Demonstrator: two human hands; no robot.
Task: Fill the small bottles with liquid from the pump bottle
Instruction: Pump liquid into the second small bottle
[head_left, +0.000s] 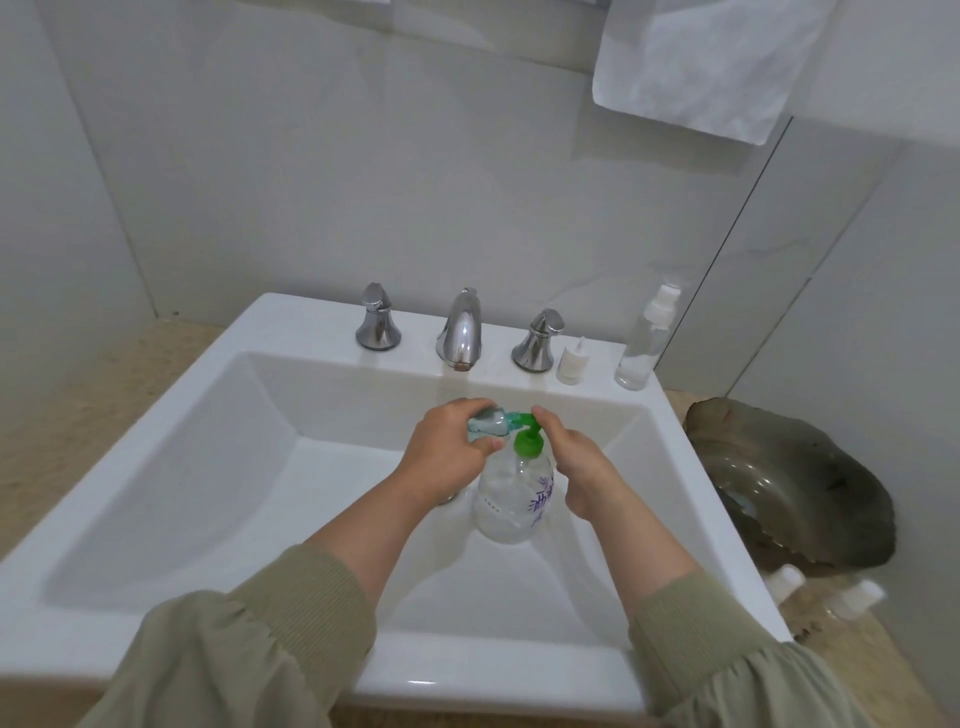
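Note:
A clear pump bottle with a green pump head stands in the white sink basin. My left hand holds a small clear bottle on its side, its mouth against the green nozzle. My right hand wraps the pump bottle's right side, with one finger resting on the pump head. On the sink's back ledge stand a small white cap and a tall clear spray bottle.
A chrome faucet with two handles sits at the back of the sink. A dark glass dish lies on the counter to the right, with two white-capped bottles beside it. A white towel hangs above.

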